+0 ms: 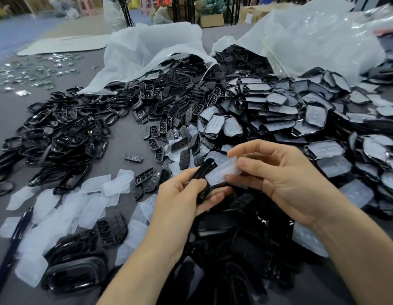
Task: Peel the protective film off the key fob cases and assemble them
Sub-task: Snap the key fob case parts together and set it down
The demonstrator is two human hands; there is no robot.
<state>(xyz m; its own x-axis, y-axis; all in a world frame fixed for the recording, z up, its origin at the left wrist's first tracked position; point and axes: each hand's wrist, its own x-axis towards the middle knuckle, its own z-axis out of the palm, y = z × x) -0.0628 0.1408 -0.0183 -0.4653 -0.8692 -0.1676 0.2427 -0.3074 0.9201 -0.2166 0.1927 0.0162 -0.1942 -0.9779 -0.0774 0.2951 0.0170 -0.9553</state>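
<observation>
While the left hand [180, 201] grips a black key fob case [201, 175] edge-on, thumb on the near side and fingers curled beneath, the right hand [279, 179] pinches the translucent protective film [224, 172] between thumb and forefinger. The film stands lifted off the case face but looks attached along the edge nearest the left hand, so the peel seems about half done.

To finish it cleanly, I would pull the film low and steadily along the case's length, not straight up, so it comes away in one piece. The left thumb should sit on the rim, clear of the attached edge and off the glossy face, which would take fingerprints. The grip on the case needs to be firm enough that the part does not twist out as the last corner lets go.

Just under the hands lies a heap of bare black cases [246, 238], the likely place for this one. Cast-off films [59, 208] litter the grey table [125, 148] to the left front, a fair spot to drop this film. Beyond them lie black button pads [169, 122] and a pile of black frames [65, 128]. To the right sits the stock of film-covered cases [301, 111], spilling from clear plastic bags [312, 36].
</observation>
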